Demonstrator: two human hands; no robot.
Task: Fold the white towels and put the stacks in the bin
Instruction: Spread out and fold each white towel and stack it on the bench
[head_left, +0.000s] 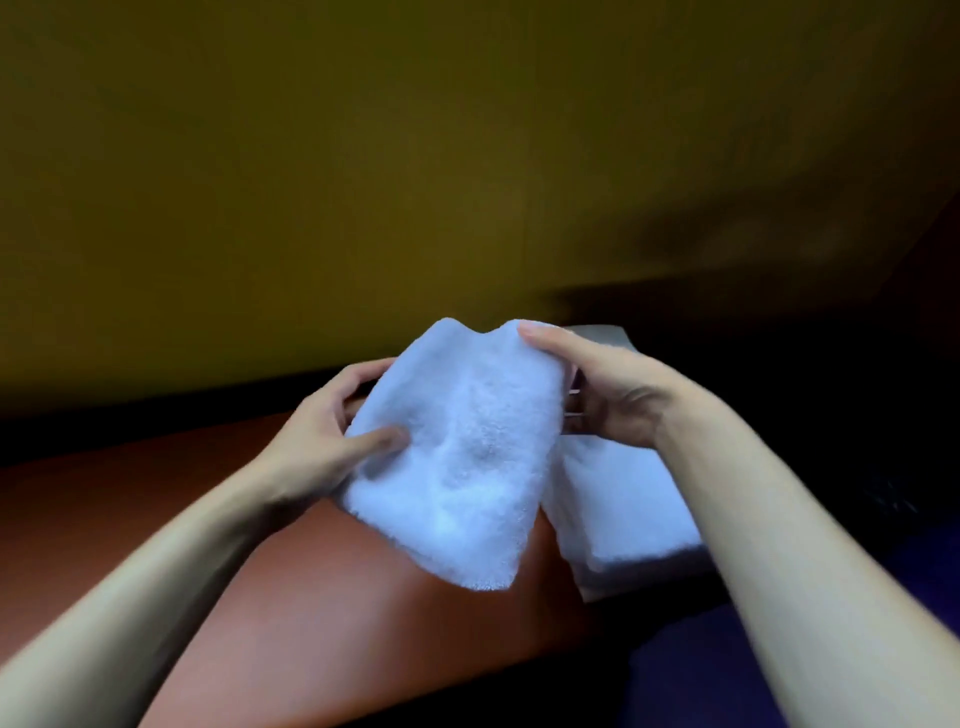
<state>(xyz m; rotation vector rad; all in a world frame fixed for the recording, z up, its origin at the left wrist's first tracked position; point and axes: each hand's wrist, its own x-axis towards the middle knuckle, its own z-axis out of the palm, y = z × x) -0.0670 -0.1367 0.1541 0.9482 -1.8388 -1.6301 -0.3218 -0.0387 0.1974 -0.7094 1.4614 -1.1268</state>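
Observation:
A small fluffy white towel (467, 452) is held up in the air above the reddish-brown table (322, 613), hanging down from both hands. My left hand (322, 441) grips its left edge, thumb pressed on the front. My right hand (608, 395) pinches its upper right corner, thumb on top. Just to the right and lower, a stack of folded white towels (618, 514) lies on the table's right edge, partly hidden behind the held towel and my right forearm. No bin can be made out.
A yellow-olive wall (363, 182) fills the upper half. A pale grey object (602, 335) shows behind my right hand. The area to the right is very dark, with a dark blue surface (691, 675) at the bottom right.

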